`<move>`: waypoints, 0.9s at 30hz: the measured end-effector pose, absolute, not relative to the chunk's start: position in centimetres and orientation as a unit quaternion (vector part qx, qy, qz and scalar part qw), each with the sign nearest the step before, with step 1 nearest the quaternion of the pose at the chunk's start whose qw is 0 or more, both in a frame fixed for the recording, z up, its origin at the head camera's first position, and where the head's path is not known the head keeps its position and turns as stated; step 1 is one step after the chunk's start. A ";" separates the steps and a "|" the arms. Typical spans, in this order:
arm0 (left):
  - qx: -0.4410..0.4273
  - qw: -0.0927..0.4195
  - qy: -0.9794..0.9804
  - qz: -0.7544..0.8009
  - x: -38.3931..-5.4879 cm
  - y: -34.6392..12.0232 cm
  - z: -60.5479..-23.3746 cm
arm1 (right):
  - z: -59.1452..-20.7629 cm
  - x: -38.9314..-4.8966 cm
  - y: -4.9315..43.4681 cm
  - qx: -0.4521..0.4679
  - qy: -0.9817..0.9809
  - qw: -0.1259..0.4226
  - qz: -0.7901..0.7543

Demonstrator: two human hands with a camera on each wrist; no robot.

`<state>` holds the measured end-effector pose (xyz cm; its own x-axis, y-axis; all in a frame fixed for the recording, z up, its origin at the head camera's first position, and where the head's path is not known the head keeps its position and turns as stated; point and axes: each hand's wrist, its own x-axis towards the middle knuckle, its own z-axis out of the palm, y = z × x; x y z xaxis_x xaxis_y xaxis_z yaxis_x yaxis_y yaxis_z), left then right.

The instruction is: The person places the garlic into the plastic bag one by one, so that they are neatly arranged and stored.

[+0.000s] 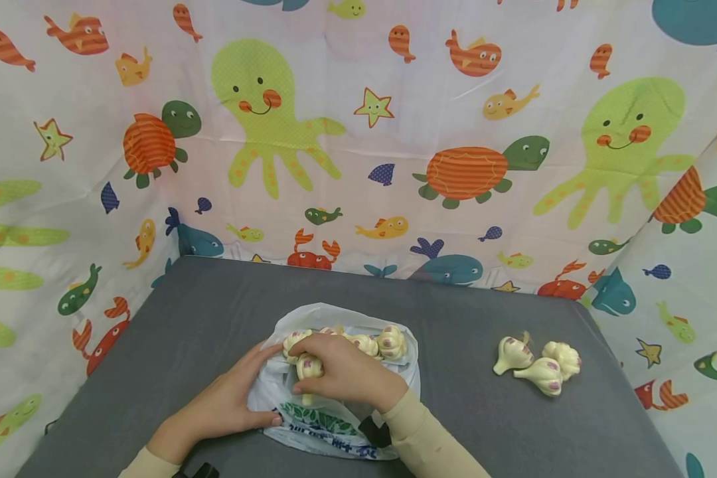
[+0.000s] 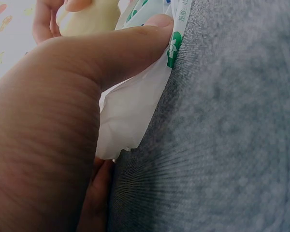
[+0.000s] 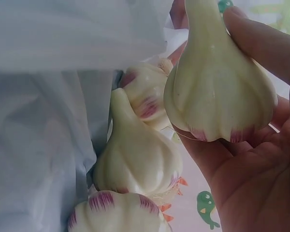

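A white plastic bag with green and blue print lies with its mouth spread. Several garlic bulbs lie inside it, near its far side. My right hand reaches over the bag and grips one garlic bulb between thumb and fingers. In the right wrist view this held bulb has its stem pointing up, with other bulbs beside it. My left hand rests against the bag's left side, fingers extended along the edge and thumb touching the printed front.
On the grey table, three garlic bulbs lie grouped to the right of the bag. A curtain printed with sea animals stands along the back and both sides.
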<state>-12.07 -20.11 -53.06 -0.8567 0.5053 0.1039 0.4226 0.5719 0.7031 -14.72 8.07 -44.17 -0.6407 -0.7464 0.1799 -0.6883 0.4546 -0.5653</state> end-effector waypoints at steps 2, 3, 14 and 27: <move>0.262 0.055 0.885 0.381 -12.1 -20.1 -53.1 | -44.3 -14.7 8.0 -0.421 0.853 0.046 -0.305; 0.261 0.056 0.885 0.381 -12.1 -20.1 -53.1 | -44.4 -14.8 8.0 -0.421 0.854 0.044 -0.303; 0.254 0.063 0.886 0.383 -12.1 -20.2 -53.2 | -45.2 -15.1 7.6 -0.413 0.855 0.060 -0.307; 0.253 0.069 0.885 0.386 -11.9 -20.1 -52.8 | -45.8 -15.4 7.2 -0.407 0.853 0.077 -0.318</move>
<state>-11.91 -20.10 -52.78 -0.8629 0.5002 0.0722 0.3933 0.5750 0.7174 -15.41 7.25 -45.80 -0.6567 -0.7433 0.1277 -0.6458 0.4667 -0.6042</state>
